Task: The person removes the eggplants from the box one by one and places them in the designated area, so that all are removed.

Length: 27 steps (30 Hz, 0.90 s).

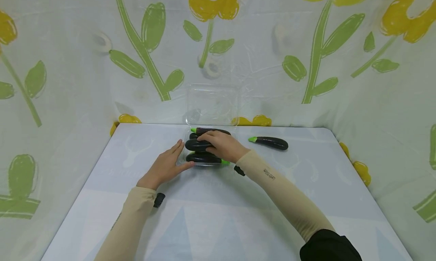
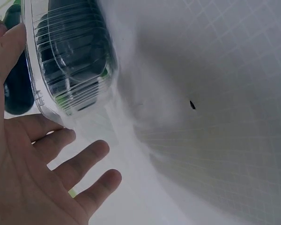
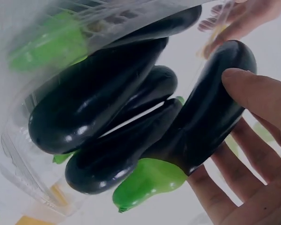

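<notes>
A clear plastic clamshell box point(image 2: 84, 91) holds several dark, glossy eggplants with bright green caps. My right hand point(image 1: 226, 144) reaches over the box and grips one eggplant point(image 3: 213, 101), thumb on one side and fingers on the other. In the right wrist view its green cap points down and left, beside other eggplants point(image 3: 93, 101) in the box. My left hand point(image 1: 165, 166) is at the box's left side, fingers extended, thumb by the front rim. The left wrist view shows fingertips touching or very near the rim; exact contact is unclear.
The box's transparent lid point(image 1: 212, 104) stands raised at the back, by the flower-patterned curtain point(image 1: 252, 64). Another eggplant point(image 1: 271, 143) lies on the pale table point(image 1: 218, 223) to the right of the box. Black straps point(image 1: 159, 199) circle both wrists.
</notes>
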Each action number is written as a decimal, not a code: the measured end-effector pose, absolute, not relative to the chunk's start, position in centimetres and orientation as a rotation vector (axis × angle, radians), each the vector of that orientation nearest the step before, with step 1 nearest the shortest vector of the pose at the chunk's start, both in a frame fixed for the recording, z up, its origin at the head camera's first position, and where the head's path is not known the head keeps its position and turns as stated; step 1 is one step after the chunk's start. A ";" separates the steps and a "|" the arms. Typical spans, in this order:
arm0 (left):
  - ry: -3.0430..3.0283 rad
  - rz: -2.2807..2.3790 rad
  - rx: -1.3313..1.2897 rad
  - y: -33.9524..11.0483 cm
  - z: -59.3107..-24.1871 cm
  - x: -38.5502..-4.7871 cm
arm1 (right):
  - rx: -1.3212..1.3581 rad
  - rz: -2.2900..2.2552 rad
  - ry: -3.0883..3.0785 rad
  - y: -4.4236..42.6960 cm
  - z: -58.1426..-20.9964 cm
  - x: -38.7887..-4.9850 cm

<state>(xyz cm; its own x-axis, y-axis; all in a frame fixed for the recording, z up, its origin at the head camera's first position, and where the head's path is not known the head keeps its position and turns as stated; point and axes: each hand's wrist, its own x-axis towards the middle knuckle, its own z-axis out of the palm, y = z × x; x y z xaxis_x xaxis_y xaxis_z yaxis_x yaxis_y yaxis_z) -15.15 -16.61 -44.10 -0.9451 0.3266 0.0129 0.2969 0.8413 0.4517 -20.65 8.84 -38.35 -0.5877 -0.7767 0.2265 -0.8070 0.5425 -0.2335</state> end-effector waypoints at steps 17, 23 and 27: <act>2.952 0.724 0.485 -16.5 -44.1 -15.2 | 1.285 0.592 -2.494 11.8 -36.8 -19.5; 2.944 0.718 0.476 -16.5 -44.1 -15.2 | 1.281 0.643 -2.436 12.9 -37.0 -19.3; 2.938 0.727 0.472 -16.5 -44.1 -15.2 | 1.255 0.650 -2.409 13.7 -37.1 -19.2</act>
